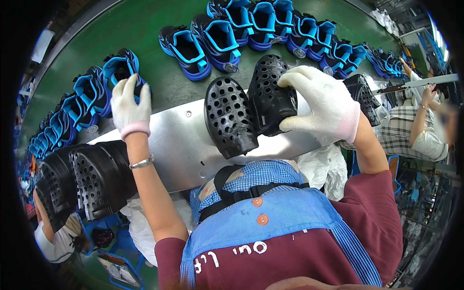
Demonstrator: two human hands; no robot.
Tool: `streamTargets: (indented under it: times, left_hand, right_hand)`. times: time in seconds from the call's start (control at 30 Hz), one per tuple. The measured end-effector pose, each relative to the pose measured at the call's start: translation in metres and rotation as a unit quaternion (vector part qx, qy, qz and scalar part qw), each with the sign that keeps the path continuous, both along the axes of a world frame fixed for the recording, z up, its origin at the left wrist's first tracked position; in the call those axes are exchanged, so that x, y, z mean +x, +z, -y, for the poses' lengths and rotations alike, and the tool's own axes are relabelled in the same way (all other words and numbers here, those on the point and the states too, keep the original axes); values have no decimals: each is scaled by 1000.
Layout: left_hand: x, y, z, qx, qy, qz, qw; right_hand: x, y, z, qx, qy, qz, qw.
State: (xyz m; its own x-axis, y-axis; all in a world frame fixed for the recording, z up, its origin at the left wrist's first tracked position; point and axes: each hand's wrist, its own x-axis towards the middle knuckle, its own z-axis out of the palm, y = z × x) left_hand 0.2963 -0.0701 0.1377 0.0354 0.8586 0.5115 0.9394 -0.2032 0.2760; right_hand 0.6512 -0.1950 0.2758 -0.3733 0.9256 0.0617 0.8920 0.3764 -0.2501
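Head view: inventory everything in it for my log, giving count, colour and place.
Table: one, green, along the far side
Metal ledge: one, silver, before the wearer
Sneakers: too many to count, black and blue, rowed along the table
Perforated forms: at least five, black; two mid-ledge, one farther right, others at left
Crumpled sheeting: at least two pieces, white, below the ledge
Co-workers: at least two, white tops, far right and lower left
Apron: one, blue, on the wearer
Shirt: one, maroon, under the apron
Wristband: one, silver, left wrist
Left grip: one, white-gloved, open by a sneaker
Right grip: one, white-gloved, on the right mid-ledge form
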Motion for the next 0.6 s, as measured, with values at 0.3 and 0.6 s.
streamTargets:
  times: [0.3, 0.6]
  left_hand:
    - [32, 10, 32, -87, -96, 129, 983]
    - [29, -7, 30, -112, -148, 117, 976]
  right_hand:
    - [-3, 0, -2, -54, 9, -48, 997]
    - [-11, 3, -15, -20, 48, -12, 999]
